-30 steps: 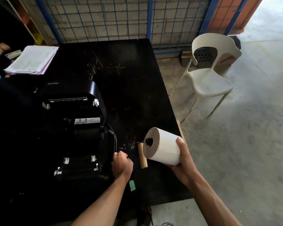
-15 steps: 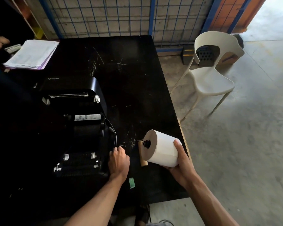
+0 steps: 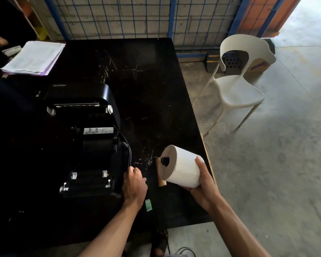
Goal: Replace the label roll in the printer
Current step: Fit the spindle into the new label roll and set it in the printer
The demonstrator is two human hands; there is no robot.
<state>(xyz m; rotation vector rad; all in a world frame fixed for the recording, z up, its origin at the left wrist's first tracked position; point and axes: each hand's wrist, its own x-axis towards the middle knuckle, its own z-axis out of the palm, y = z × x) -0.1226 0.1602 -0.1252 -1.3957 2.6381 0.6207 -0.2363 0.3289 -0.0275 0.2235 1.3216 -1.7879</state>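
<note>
A black label printer stands on the left of the black table with its lid swung open and its roll bay bare. My left hand rests fisted against the printer's right front side. A full white label roll with a black spindle through its core is held in my right hand, just above the table's right edge. Behind the roll an empty brown cardboard core lies on the table.
A stack of papers lies at the table's far left corner. A small green tag sits near the front edge. A white plastic chair stands on the concrete floor to the right. A blue wire fence runs behind the table.
The roll in my right hand has shifted slightly left toward the printer. My left hand stays at the printer's side.
</note>
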